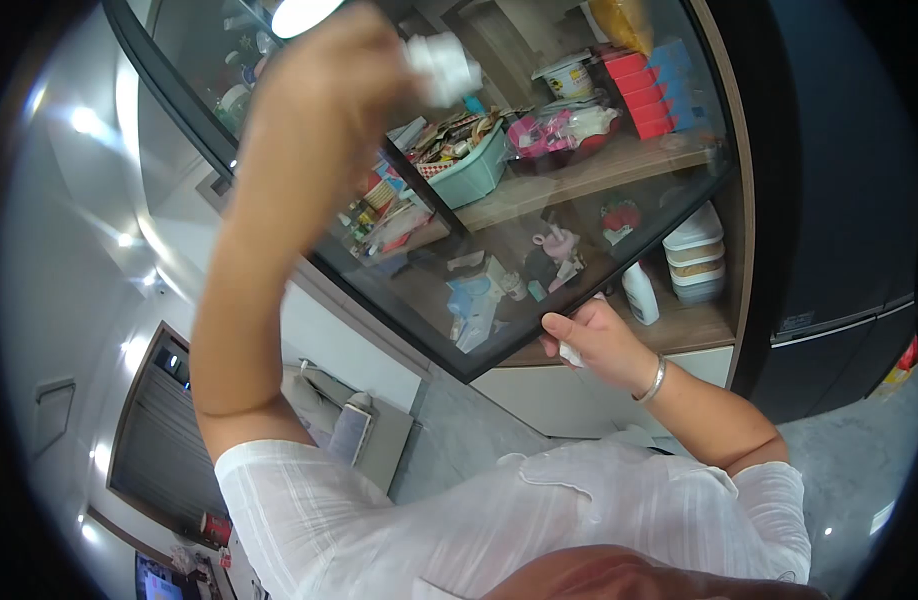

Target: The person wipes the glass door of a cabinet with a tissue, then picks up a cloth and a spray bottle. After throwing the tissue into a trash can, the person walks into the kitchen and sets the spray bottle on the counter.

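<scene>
Two bare hands are at the dark-framed glass door (519,225), which stands open in front of the wooden shelves (619,170). Our left hand (354,60), raised high and blurred, is closed around a white bundle (442,70) over the upper part of the glass; we cannot tell whether the bundle touches it. Our right hand (589,335) is partly closed on the lower edge of the frame, thumb at the front, with a bit of something white (571,354) (cloth or paper, we can't say) under its fingers. Just beside that hand, a white bottle (640,293) stands upright near the stacked containers (695,255). Through the glass we see a mint-green basket (474,175) and red boxes (641,95).
</scene>
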### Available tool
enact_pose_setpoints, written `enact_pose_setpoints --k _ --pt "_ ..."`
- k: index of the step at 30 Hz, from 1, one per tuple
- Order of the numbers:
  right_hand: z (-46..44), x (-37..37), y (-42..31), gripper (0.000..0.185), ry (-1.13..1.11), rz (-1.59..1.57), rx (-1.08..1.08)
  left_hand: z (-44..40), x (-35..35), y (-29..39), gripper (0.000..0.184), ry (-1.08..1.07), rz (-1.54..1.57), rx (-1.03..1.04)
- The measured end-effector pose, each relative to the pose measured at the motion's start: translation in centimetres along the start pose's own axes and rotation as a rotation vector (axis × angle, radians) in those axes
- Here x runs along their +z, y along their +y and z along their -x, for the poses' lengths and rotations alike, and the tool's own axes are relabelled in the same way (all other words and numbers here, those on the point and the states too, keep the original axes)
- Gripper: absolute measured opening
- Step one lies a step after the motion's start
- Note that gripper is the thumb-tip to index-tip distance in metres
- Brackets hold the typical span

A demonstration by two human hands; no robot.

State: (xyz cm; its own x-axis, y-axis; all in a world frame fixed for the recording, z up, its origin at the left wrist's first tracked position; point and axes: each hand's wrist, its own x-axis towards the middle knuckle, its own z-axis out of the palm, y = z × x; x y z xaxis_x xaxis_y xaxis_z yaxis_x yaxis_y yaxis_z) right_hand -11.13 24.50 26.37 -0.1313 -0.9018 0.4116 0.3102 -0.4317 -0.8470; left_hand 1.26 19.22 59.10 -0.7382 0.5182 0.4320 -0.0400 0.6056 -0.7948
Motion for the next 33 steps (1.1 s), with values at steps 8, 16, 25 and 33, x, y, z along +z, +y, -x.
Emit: enact_pose_setpoints --k 8,16,25,33 --pt "-0.2 0.5 -0.4 0.032 0.014 -0.019 0.020 -2.7 -0.6 -3.3 0.010 0.209 -0.026 -0.100" --pt "-0.2 0.2 -0.2 0.032 0.000 0.007 0.009 -2.1 0.8 -1.2 0.014 0.101 -0.025 -0.111" --pt "-0.3 0.6 0.1 0.035 0.010 0.012 -0.060 2.6 4.6 10.4 0.024 -0.403 0.273 0.071" --pt "-0.9 -0.4 -0.3 0.037 -0.064 -0.009 -0.033 -5.9 1.0 -3.5 0.012 0.347 -0.399 -0.170"
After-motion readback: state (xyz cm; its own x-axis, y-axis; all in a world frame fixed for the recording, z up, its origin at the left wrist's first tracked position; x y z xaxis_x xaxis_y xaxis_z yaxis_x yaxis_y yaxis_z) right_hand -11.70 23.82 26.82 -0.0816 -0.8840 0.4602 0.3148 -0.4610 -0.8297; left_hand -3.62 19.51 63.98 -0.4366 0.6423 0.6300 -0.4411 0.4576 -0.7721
